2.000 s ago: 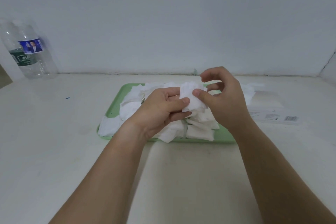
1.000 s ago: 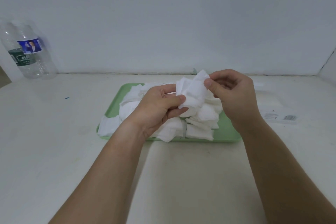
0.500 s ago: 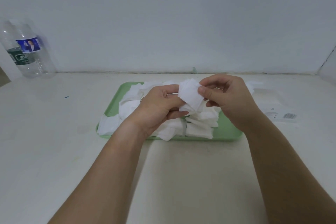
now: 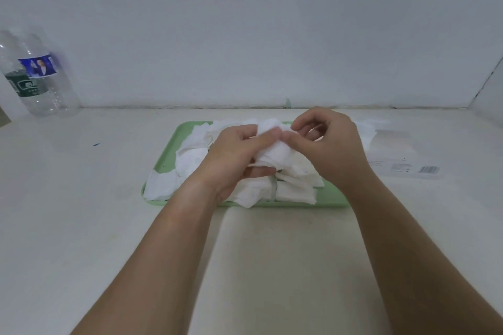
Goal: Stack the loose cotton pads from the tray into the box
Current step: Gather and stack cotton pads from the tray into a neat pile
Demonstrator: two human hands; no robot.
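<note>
A green tray in the middle of the table carries a heap of loose white cotton pads. Above the heap my left hand grips a small bundle of pads between thumb and fingers. My right hand meets it from the right, its thumb and fingers curled at the top of the bundle, pinching a pad there. The white box lies flat on the table right of the tray, partly hidden behind my right hand.
A clear plastic water bottle stands at the far left against the wall. The wall runs close behind the tray. A bare stretch of white table lies between the tray and me.
My right hand had lifted one pad up and to the right, then brought it back down onto the bundle in my left hand. Both hands now sit lower, close over the heap.
</note>
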